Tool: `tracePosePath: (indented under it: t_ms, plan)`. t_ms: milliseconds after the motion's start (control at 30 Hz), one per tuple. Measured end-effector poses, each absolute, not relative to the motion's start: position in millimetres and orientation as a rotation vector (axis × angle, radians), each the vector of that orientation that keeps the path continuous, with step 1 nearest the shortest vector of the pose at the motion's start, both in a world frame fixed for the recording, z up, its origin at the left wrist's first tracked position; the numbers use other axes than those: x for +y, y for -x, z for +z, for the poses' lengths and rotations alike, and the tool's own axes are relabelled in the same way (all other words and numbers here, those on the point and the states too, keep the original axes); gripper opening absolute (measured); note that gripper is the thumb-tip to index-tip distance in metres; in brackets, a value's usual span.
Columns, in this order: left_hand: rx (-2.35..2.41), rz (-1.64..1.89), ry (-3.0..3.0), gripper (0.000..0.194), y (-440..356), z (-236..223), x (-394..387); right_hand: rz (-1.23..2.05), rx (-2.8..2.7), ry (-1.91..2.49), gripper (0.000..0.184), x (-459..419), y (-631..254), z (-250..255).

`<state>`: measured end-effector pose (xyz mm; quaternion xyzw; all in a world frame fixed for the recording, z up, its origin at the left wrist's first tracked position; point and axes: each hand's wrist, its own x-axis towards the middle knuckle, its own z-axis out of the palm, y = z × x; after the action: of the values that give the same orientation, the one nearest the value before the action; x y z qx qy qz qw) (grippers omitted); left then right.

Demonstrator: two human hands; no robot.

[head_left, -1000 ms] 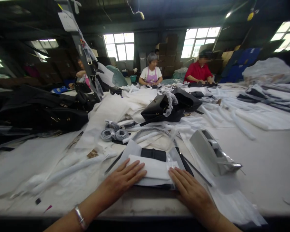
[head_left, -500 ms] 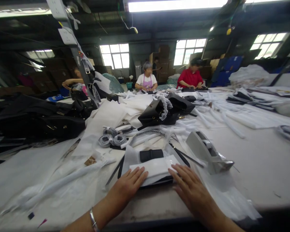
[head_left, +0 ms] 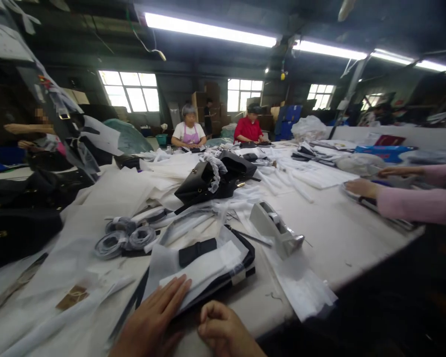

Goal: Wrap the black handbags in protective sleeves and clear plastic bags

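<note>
My left hand (head_left: pixel 154 315) lies flat with outstretched fingers on folded white paper (head_left: pixel 213 262), on top of a black bag (head_left: pixel 250 254). The bag lies flat near the table's front edge. Behind the folded paper, a small black pouch (head_left: pixel 196 252) rests on a translucent white sheet. Close to the bag's near side, my right hand (head_left: pixel 228 329) has its fingers curled in towards the thumb. Whether anything is in those fingers is hidden. A pale patch (head_left: pixel 239 274) shows on the bag's right front edge.
A grey tape dispenser (head_left: pixel 275 229) stands right of the bag. Wrapped strap coils (head_left: pixel 141 238) lie behind left, with black handbags (head_left: pixel 196 183) beyond. A co-worker's pink sleeve (head_left: pixel 416 203) reaches in from the right. Two people (head_left: pixel 189 133) work across the table.
The view has swung right, bringing the co-worker's sleeves in. My right hand has come off the paper and curled up beside the bag. My left hand stays on the paper.
</note>
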<state>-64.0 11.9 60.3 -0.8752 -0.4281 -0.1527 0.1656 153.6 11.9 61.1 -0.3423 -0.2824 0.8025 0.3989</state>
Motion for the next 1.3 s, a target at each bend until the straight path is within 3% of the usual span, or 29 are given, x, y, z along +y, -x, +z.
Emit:
tracePosePath:
  t_ms: [133, 233, 300, 400, 500, 867, 1300]
  plan:
    - [-1.228, -0.549, 2.389, 0.067, 69, 51, 18, 1.927, -0.811, 0.818, 0.019, 11, -148, 58]
    - [-1.365, -0.546, 2.331, 0.074, 63, 42, 16, 1.708, -1.172, 0.859, 0.033, 12, -176, 66]
    - [-1.427, -0.546, 2.336, 0.078, 55, 37, 13, 1.279, -1.698, 1.016, 0.041, 19, -214, 75]
    - [-1.463, -0.562, 2.349, 0.083, 45, 33, 11, 0.372, -2.251, 1.418, 0.045, 39, -288, 90]
    - [-1.496, -0.563, 2.333, 0.084, 42, 32, 11, 0.131, -2.299, 1.623, 0.054, 62, -349, 99]
    - [-1.471, -0.538, 2.329, 0.089, 41, 26, 14, 0.074, -2.343, 1.872, 0.012, 63, -367, 116]
    - [-1.649, -0.599, 2.308, 0.084, 42, 35, 10, 0.653, -2.053, 1.836, 0.011, 59, -351, 115]
